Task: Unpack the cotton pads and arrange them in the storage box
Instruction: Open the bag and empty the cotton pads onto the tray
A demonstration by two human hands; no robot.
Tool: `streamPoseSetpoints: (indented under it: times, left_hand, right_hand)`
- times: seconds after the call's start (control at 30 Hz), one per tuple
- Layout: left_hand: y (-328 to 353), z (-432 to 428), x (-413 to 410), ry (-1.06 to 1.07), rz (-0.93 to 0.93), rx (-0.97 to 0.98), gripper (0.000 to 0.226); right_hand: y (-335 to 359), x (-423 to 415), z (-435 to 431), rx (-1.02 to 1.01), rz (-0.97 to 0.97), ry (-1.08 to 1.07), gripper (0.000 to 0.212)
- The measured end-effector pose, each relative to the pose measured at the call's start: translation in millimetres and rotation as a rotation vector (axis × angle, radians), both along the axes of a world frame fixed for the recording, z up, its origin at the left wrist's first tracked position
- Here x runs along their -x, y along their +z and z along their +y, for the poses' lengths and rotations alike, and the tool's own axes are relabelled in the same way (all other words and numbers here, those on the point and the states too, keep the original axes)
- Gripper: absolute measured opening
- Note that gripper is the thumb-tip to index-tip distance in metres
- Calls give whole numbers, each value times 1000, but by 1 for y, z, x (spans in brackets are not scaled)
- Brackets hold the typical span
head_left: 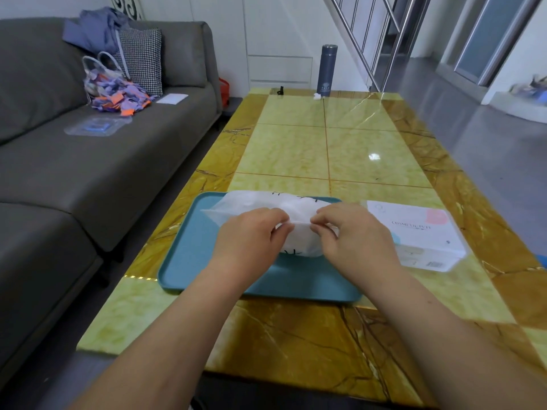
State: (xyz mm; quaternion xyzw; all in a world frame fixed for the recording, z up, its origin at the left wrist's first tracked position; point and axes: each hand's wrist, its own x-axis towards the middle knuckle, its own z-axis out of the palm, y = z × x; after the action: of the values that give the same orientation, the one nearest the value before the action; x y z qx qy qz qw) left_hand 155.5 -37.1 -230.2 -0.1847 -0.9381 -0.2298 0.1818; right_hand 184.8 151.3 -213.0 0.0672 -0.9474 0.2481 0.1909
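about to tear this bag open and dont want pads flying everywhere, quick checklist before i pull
1. Both hands on the seam: left hand and right hand pinch the top edge of the white bag close together. Ok.
2. Bag over the teal tray, so spilled pads land there: ok.
3. Bag already opened: cannot tell, the fingers cover the seam.
4. Storage box within reach: not ok, none in view; only the packet marked cosmetic puff lies right of the tray.
5. Table beyond the tray has room: ok, the flask stands at the far edge.
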Motion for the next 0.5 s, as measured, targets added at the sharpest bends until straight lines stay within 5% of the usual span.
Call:
streamPoseSetpoints:
  times: [0.5]
  left_hand:
    - [4, -63, 14, 498, -260, 53, 20]
  right_hand:
    - [5, 4, 7, -15, -54, -159, 5]
